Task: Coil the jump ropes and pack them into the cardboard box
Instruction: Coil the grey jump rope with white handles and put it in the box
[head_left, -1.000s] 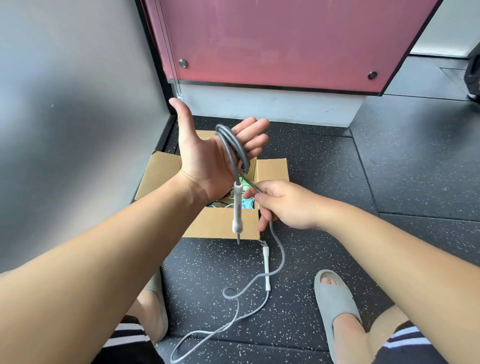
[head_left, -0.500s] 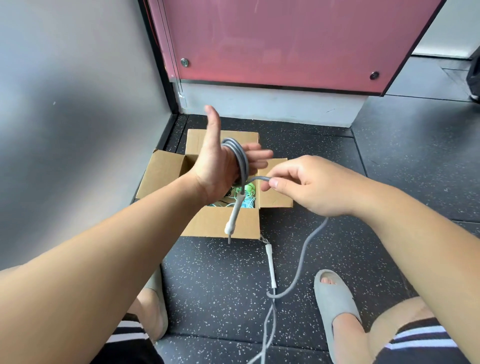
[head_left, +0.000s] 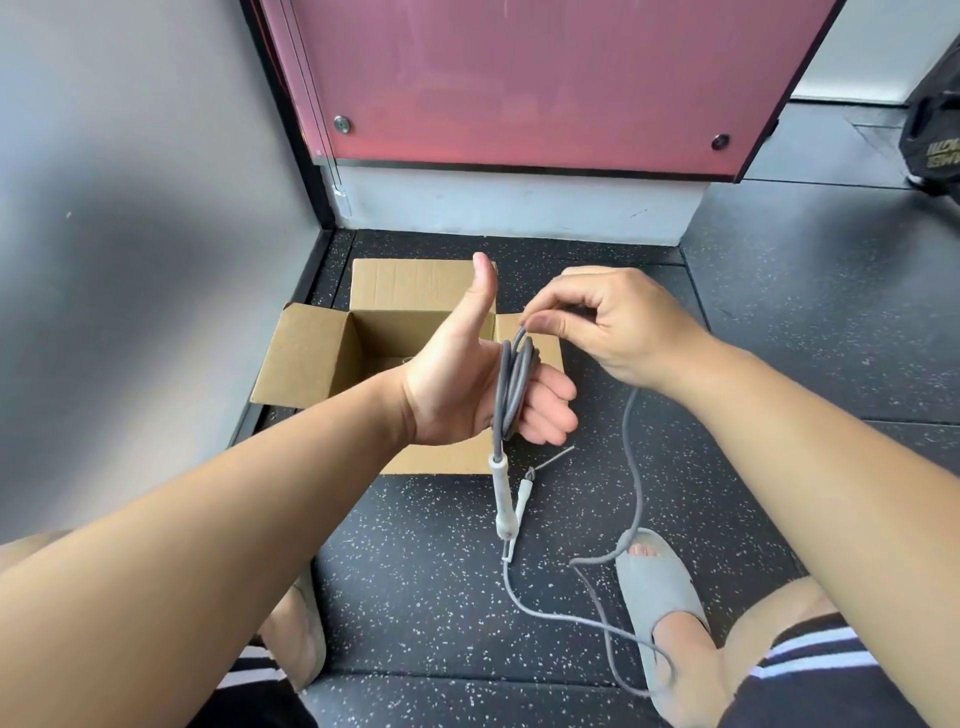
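A grey jump rope (head_left: 511, 387) is wound in several loops around the fingers of my left hand (head_left: 467, 384), whose thumb points up over the open cardboard box (head_left: 311, 358). One white handle (head_left: 501, 496) dangles below that hand. My right hand (head_left: 613, 327) pinches the rope at the top of the coil, just right of my left thumb. The loose rope (head_left: 636, 483) trails from my right hand down to the floor and across my right foot. The second white handle (head_left: 522, 493) lies on the floor by the box's front.
The box stands on dark speckled floor in a corner, with a grey wall to the left and a pink panel (head_left: 519, 78) behind. My feet in grey slippers (head_left: 660, 587) rest near the rope. A black bag (head_left: 935, 140) sits far right.
My right hand has carried the rope up and over the top of my left hand, adding to the coil. My left hand has turned with the thumb up. Less rope lies on the floor.
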